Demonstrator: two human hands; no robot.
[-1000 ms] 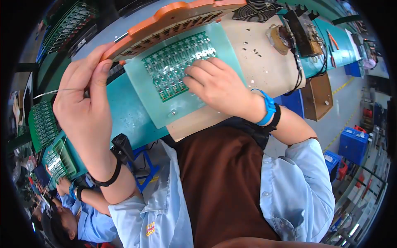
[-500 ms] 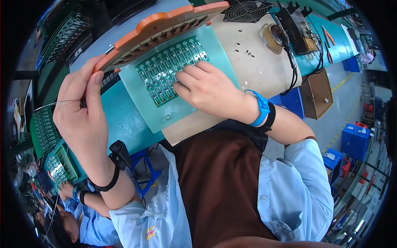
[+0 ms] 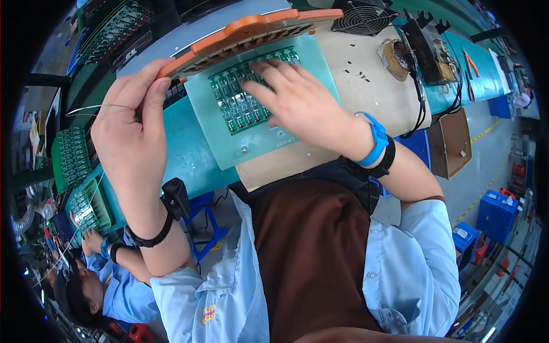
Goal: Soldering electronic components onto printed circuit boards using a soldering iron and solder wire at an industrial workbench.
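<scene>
Presently, green circuit-board panel (image 3: 231,103): component side up on pale-green plate (image 3: 207,127); long axis left to right on a slant, right end farther from the body.
Left hand (image 3: 131,111): thumb and fingers pinching left end of orange frame (image 3: 240,30), raised along the plate's far edge, clip-lined face toward the panel.
Right hand (image 3: 309,108): palm down, fingers loosely spread over the panel; cannot tell whether pinching any part.
Surface: teal mat (image 3: 191,151); tan sheet (image 3: 366,106) partly under the plate.
Room: grey floor (image 3: 466,183) to the right; co-worker (image 3: 126,294) lower left.
Around: small dark components (image 3: 363,75) on the sheet; round fan guard (image 3: 365,22) beyond; orange-handled pliers (image 3: 472,66) far right.
In the way: right hand, across the panel's right part.
</scene>
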